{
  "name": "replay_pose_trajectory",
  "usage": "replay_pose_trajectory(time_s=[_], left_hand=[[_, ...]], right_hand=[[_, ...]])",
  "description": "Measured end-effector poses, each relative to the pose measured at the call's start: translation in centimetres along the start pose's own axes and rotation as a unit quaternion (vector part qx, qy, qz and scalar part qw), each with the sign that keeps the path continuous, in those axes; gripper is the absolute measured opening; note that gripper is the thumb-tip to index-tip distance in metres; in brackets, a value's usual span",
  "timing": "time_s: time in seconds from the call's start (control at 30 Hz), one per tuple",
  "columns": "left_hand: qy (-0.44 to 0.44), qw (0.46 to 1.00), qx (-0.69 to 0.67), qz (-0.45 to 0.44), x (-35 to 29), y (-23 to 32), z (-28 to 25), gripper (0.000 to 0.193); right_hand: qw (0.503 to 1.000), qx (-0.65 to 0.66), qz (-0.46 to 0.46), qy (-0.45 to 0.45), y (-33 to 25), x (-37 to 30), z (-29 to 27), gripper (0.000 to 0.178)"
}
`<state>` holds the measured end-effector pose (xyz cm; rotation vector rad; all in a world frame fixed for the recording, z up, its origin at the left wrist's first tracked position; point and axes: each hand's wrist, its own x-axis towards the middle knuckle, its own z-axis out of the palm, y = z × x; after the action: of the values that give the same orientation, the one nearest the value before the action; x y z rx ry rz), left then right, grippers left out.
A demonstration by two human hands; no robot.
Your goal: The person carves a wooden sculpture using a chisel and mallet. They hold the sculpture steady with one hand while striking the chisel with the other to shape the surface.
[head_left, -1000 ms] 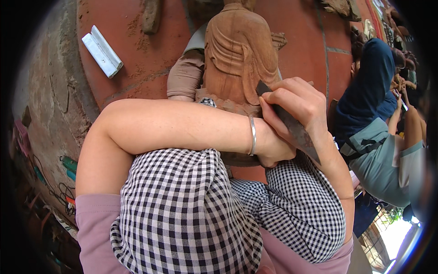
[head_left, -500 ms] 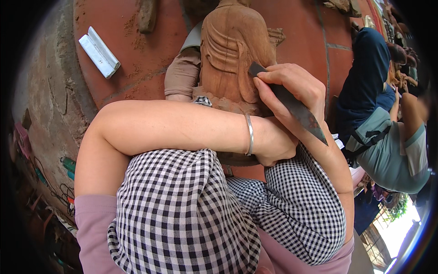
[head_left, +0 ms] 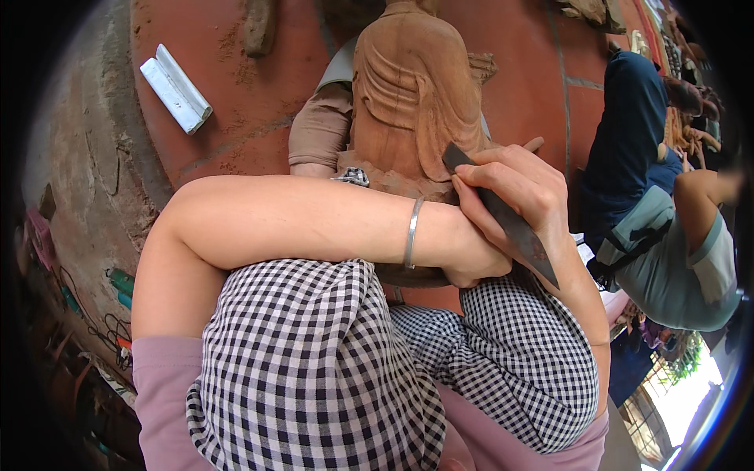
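A reddish-brown carved wooden statue [head_left: 404, 86] with draped robe folds stands upright on the floor in front of me. My right hand [head_left: 520, 184] pinches a dark, flat metal blade [head_left: 506, 224]. The blade's upper end overlaps the statue's lower right robe; whether it touches the wood, I cannot tell. My left forearm, wearing a silver bangle [head_left: 412, 234], lies across my checked trousers [head_left: 306, 345]. My left hand [head_left: 473, 255] is curled below the right wrist. Its fingertips are hidden, and so is anything in them.
Beside the statue's left side is another person's brown sleeve [head_left: 318, 133]. A white angled bar [head_left: 177, 90] lies on the red tiles [head_left: 236, 118]. A wood piece [head_left: 259, 27] is farther off. On the right sits a person in a teal shirt [head_left: 660, 267]. Cables [head_left: 98, 322] lie at left.
My right hand and the blade have come nearer to me and slightly right, lower along the statue's robe. My left hand stays nearly in place, and the view has shifted slightly.
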<state>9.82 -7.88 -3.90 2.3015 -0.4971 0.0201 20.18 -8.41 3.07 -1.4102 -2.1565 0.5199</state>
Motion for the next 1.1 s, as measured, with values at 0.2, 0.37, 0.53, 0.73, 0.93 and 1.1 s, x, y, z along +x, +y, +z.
replay_pose_trajectory(time_s=[0.2, 0.37, 0.53, 0.73, 0.93, 1.1], left_hand=[[0.008, 0.996, 0.092, -0.014, 0.5, 0.6, -0.8, 0.009], [-0.076, 0.997, -0.002, -0.015, -0.4, 1.1, -3.4, 0.013], [-0.027, 0.997, 0.072, -0.011, 0.2, 0.8, -2.0, 0.017], [-0.033, 0.997, 0.069, -0.021, 0.2, 0.9, -2.6, 0.018], [-0.005, 0.999, 0.051, -0.016, 0.2, 0.6, -2.7, 0.02], [0.053, 0.998, 0.042, -0.005, 0.7, -0.7, -2.3, 0.021]], right_hand=[[0.998, 0.0, -0.015, 0.062, 0.8, 1.5, 0.7, 0.022], [0.996, 0.06, 0.053, -0.027, -0.1, 0.2, -1.3, 0.018], [0.942, 0.201, 0.26, -0.072, 0.0, 2.2, -1.4, 0.021], [0.995, 0.022, 0.064, -0.066, 1.3, 3.4, -1.4, 0.024], [0.978, -0.004, 0.119, -0.17, 0.6, 6.6, -1.7, 0.02], [0.978, 0.035, 0.171, -0.115, 2.4, 9.3, -1.2, 0.018]])
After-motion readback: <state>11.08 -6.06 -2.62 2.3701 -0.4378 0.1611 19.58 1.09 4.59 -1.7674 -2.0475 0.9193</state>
